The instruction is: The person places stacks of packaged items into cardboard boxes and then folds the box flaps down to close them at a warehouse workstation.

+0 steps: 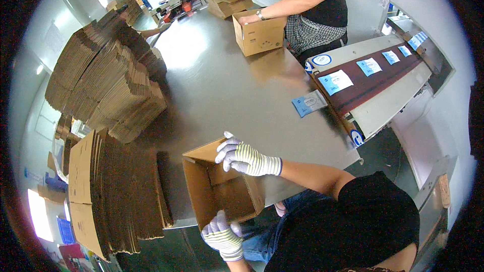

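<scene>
An open cardboard box (199,189) is tilted at the near edge of the metal table, its mouth toward me and its brown inside showing bare. My right hand (247,157), in a white glove with grey and yellow-green stripes, is closed over the box's far upper rim with the fingers bent. Gloved the same way, my left hand (223,236) grips the near lower corner, thumb apart from the fingers on the box wall. Part of the box's underside is hidden.
Tall stacks of flattened cartons (113,80) and a nearer row (121,186) stand at left. A conveyor (373,80) at right carries blue-and-white packets; one packet (309,103) lies on the table (217,85). Across it, a co-worker reaches into another box (259,38).
</scene>
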`<state>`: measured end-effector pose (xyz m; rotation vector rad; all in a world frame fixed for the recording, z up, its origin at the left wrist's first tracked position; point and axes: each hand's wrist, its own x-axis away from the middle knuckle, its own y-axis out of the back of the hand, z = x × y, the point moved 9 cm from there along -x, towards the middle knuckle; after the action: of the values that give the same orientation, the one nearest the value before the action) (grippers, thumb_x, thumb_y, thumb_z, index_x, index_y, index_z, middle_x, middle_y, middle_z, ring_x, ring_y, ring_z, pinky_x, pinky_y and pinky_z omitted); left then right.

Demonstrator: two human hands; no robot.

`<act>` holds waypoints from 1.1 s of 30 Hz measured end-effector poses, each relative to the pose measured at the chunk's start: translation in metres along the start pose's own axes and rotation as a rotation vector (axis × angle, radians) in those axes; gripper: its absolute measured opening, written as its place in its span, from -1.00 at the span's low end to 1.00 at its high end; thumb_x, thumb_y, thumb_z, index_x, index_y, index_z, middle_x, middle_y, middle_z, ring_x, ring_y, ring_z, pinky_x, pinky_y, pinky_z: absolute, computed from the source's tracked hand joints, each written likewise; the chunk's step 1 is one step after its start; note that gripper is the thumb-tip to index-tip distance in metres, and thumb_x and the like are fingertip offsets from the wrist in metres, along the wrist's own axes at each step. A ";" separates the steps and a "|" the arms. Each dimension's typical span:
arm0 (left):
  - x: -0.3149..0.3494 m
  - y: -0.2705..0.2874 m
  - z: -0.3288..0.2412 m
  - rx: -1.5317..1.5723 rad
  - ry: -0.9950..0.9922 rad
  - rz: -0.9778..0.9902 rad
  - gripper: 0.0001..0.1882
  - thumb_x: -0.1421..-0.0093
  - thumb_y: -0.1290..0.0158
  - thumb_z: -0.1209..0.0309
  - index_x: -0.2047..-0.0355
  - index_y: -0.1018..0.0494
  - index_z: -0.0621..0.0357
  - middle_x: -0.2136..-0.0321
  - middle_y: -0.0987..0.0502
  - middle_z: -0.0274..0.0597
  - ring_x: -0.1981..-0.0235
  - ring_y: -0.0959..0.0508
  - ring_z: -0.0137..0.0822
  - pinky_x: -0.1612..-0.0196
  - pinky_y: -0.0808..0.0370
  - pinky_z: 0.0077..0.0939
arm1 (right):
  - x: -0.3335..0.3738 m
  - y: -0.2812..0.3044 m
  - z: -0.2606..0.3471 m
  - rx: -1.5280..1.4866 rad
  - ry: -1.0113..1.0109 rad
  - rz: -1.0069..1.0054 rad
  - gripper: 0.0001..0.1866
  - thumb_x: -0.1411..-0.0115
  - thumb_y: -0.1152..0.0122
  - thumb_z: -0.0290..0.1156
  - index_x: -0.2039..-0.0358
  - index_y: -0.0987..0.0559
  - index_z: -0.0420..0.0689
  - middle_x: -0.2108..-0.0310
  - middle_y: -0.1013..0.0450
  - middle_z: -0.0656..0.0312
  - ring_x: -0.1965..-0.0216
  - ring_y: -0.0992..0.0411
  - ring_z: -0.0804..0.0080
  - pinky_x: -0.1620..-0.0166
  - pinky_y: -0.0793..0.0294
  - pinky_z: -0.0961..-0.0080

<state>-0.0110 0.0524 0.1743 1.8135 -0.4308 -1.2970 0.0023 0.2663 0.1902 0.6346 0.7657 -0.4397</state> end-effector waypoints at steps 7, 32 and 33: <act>-0.002 0.000 -0.008 0.033 -0.098 0.156 -0.61 0.03 -0.15 0.04 0.36 -0.39 0.05 0.42 -0.41 -0.18 0.29 -0.42 -0.12 0.13 -0.29 -0.20 | 0.006 -0.011 -0.017 0.008 0.024 0.030 -0.86 -0.12 -0.03 -0.39 0.56 -0.51 0.00 0.22 -0.49 0.33 -0.06 -0.30 0.26 -0.33 0.19 0.05; -0.010 -0.036 -0.024 -0.225 0.106 0.087 -0.69 -0.03 -0.10 0.05 0.52 -0.39 0.01 0.59 -0.36 -0.25 0.47 -0.40 -0.16 0.32 -0.30 -0.25 | 0.056 -0.016 0.033 0.029 0.034 -0.019 -0.75 0.05 -0.24 -0.46 0.33 -0.42 -0.06 -0.12 -0.26 0.04 -0.16 -0.19 -0.11 -0.11 -0.29 0.05; -0.009 -0.035 -0.025 -0.222 0.097 0.057 -0.69 -0.03 -0.09 0.05 0.51 -0.39 0.00 0.59 -0.36 -0.24 0.47 -0.40 -0.16 0.32 -0.29 -0.25 | 0.057 -0.015 0.034 0.012 0.038 -0.031 -0.74 0.07 -0.23 -0.46 0.32 -0.42 -0.06 -0.11 -0.26 0.03 -0.16 -0.19 -0.12 -0.11 -0.30 0.04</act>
<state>0.0009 0.0897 0.1551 1.6573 -0.2720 -1.1641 0.0469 0.2247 0.1605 0.6446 0.8104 -0.4620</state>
